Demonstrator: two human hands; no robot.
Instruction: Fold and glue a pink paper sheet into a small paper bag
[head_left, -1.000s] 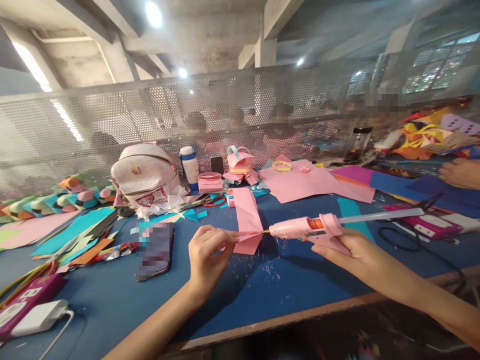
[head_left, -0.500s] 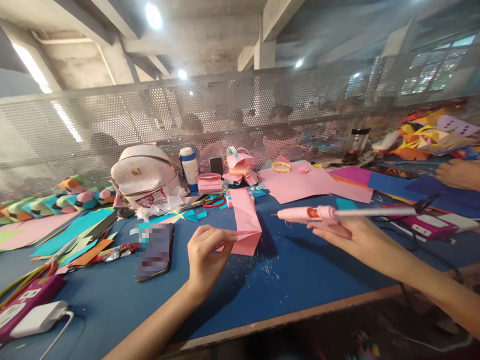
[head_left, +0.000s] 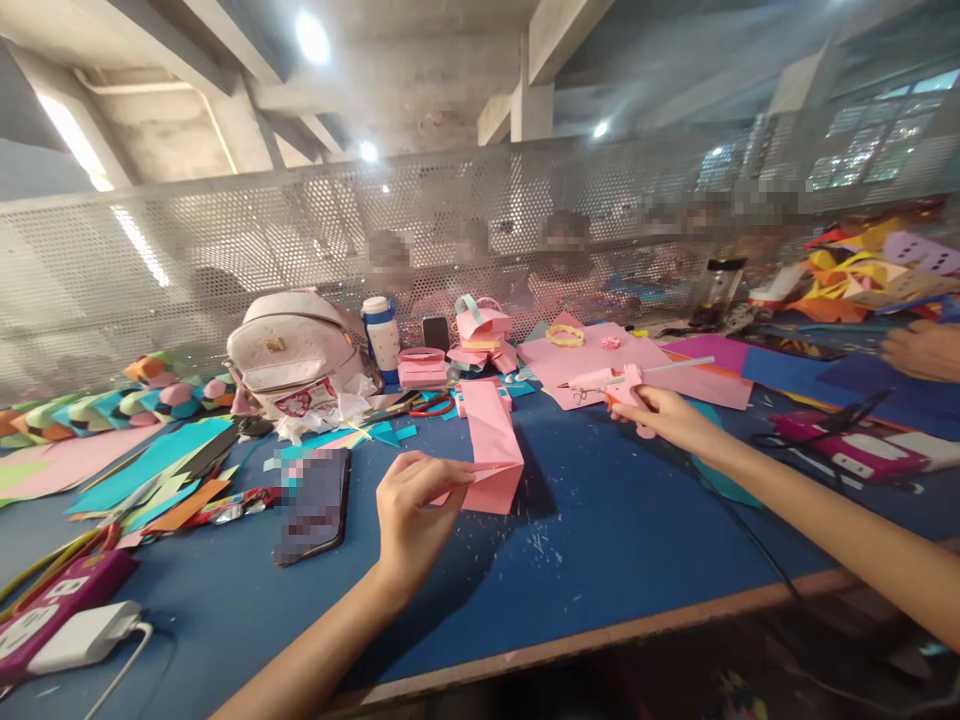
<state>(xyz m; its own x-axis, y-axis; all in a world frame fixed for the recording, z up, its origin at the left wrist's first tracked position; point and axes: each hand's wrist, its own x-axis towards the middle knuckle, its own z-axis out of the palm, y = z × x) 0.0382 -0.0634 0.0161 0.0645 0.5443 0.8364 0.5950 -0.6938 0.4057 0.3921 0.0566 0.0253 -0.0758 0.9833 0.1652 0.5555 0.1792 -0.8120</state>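
Observation:
My left hand (head_left: 420, 515) pinches the near end of a folded pink paper strip (head_left: 491, 430), which stands bent above the blue table. The strip's far end lies by a small pink paper piece. Farther right, my right hand (head_left: 667, 420) is wrapped round the handle of a pink glue gun (head_left: 611, 385). Its nozzle points left, and a clear glue stick sticks out of its back. Behind the nozzle lies a large pink paper sheet (head_left: 637, 365) with a yellow paper ring (head_left: 565, 335) on it.
A phone (head_left: 313, 510) lies left of my left hand. Behind are a white backpack (head_left: 296, 340), a bottle (head_left: 382, 340) and red-handled scissors (head_left: 431, 406). Power strips (head_left: 847, 447) with cords lie at both sides. Another person's hand (head_left: 926, 348) rests at the far right.
My right hand has moved the glue gun away from me, toward the large pink sheet. My left hand holds the strip in the same place.

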